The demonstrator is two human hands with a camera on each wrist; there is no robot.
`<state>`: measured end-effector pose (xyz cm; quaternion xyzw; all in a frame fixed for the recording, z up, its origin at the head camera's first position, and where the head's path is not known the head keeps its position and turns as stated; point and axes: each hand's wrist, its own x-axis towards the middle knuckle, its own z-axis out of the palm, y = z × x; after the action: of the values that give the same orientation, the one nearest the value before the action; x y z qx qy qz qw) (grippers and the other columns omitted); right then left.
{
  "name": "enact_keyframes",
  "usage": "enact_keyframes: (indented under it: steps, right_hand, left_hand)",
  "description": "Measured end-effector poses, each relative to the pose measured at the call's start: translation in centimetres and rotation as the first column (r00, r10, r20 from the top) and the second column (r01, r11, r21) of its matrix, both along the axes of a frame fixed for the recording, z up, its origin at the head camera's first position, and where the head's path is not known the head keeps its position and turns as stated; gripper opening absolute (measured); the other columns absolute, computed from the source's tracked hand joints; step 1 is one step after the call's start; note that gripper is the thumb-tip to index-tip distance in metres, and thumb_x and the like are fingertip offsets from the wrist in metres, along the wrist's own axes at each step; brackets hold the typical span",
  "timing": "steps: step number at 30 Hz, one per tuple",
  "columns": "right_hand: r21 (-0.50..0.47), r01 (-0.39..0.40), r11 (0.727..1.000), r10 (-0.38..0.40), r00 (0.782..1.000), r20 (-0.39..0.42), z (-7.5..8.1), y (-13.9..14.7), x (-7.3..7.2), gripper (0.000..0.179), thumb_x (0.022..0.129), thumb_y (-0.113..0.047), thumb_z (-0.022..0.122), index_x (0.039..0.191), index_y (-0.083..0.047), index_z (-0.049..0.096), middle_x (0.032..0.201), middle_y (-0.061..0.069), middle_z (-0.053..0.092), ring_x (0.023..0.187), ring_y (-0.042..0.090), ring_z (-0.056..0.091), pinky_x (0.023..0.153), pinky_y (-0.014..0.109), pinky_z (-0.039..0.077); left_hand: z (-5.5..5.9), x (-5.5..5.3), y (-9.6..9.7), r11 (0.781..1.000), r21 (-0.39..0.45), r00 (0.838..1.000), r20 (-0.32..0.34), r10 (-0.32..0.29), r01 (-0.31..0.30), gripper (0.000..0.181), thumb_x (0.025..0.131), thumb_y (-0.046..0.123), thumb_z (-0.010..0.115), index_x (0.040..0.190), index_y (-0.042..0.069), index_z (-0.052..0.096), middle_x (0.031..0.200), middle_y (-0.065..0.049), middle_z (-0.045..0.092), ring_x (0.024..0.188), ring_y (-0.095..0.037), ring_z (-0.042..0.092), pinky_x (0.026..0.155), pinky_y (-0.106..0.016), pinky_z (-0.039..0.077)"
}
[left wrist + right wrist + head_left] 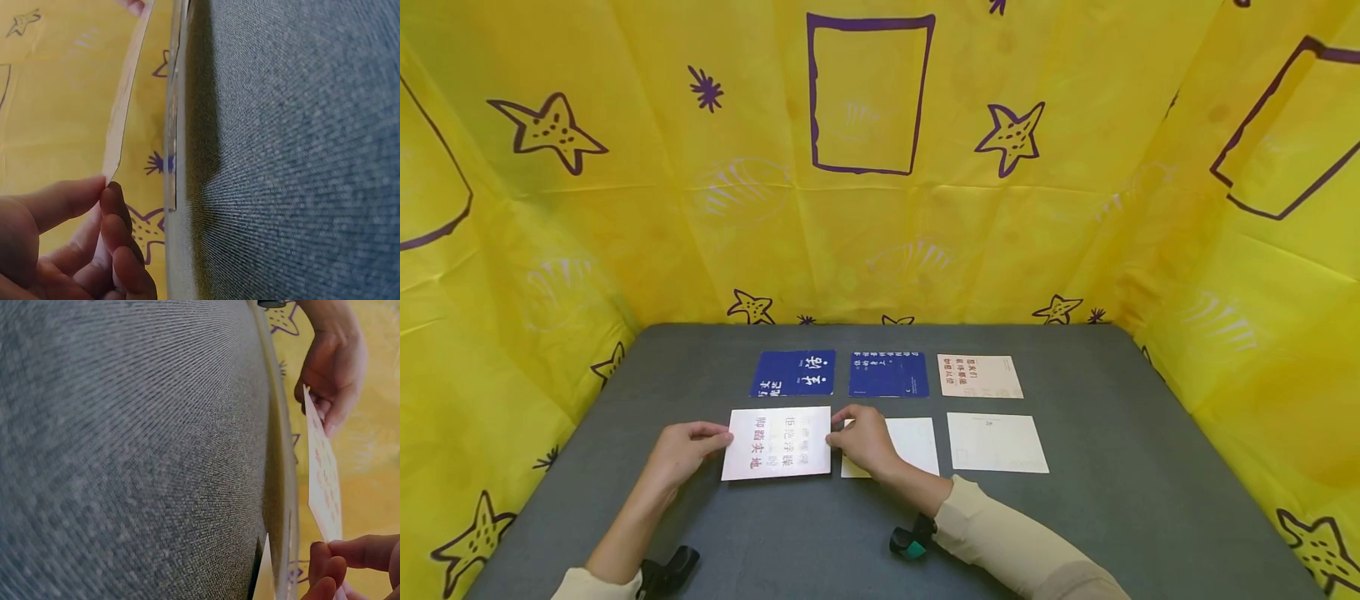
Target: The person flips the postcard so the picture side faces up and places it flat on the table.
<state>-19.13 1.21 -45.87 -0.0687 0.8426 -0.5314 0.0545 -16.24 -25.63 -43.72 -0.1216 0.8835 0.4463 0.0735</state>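
A pale card point(777, 443) with columns of red and grey characters is held above the table between both hands. My left hand point(683, 452) pinches its left edge between thumb and fingers. At the opposite edge, my right hand point(867, 442) pinches it the same way. In the left wrist view the card point(128, 94) appears nearly edge-on, raised off the dark cloth. The right wrist view shows its printed face point(324, 472). Behind my right hand lies a white card point(910, 442), partly hidden by that hand.
On the grey table point(1120, 533), a back row has two blue cards point(793, 372) point(889, 375) and a cream card point(980, 377) with red characters. Another whitish card point(997, 442) lies at the front right. Yellow patterned cloth point(880, 225) hangs around the table's back and sides.
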Motion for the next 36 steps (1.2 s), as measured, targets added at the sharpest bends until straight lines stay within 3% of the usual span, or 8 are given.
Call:
enact_keyframes:
  steps: [7,15,24,30,36]
  right_hand:
    - [0.027,-0.02,0.999,0.019,0.999,0.037,0.0,-0.2,0.0,0.018,0.073,-0.002,0.076,0.09,0.004,0.074,0.065,0.005,0.067,0.05,0.007,0.05,0.046,0.02,0.038]
    - [0.058,-0.066,0.996,0.061,0.995,0.085,-0.1,-0.3,0.2,0.023,0.072,0.0,0.076,0.094,0.007,0.074,0.084,0.012,0.073,0.05,0.007,0.052,0.046,0.018,0.038]
    - [0.119,-0.121,0.986,0.11,0.989,0.095,-0.2,-0.5,0.3,0.029,0.069,0.001,0.078,0.097,0.008,0.074,0.089,0.016,0.073,0.051,0.007,0.052,0.049,0.019,0.041]
    - [0.13,-0.158,0.979,0.146,0.984,0.098,-0.3,-0.3,0.2,0.025,0.07,0.0,0.078,0.094,0.007,0.074,0.081,0.013,0.073,0.052,0.006,0.053,0.051,0.019,0.042]
    - [0.109,-0.208,0.972,0.198,0.975,0.102,0.0,0.7,0.1,0.023,0.071,-0.002,0.075,0.093,0.006,0.074,0.077,0.009,0.072,0.052,0.007,0.052,0.05,0.019,0.041]
  left_hand:
    - [-0.1,-0.2,-0.1,1.0,-0.013,0.999,0.035,-0.014,0.014,0.035,0.09,0.021,0.067,0.111,-0.007,0.067,0.107,-0.022,0.067,0.087,-0.023,0.062,0.071,-0.03,0.049]
    - [-0.5,-0.3,-0.3,0.994,-0.034,0.995,0.004,-0.1,0.1,0.028,0.086,0.008,0.065,0.107,-0.011,0.065,0.095,-0.017,0.067,0.078,-0.018,0.057,0.067,-0.028,0.043]
    - [-0.6,-0.1,-0.3,0.98,-0.091,0.983,0.047,-0.175,0.178,0.036,0.086,0.015,0.068,0.111,-0.01,0.065,0.102,-0.022,0.067,0.083,-0.021,0.06,0.068,-0.03,0.044]
    - [-0.6,0.0,-0.5,0.977,-0.107,0.983,0.041,-0.18,0.183,0.037,0.089,0.016,0.065,0.114,-0.011,0.064,0.108,-0.027,0.066,0.084,-0.023,0.063,0.069,-0.031,0.046]
    - [-0.1,0.3,-0.5,0.982,-0.113,0.989,0.031,-0.148,0.15,0.036,0.094,0.018,0.06,0.116,-0.01,0.063,0.106,-0.025,0.067,0.084,-0.023,0.064,0.068,-0.03,0.046]
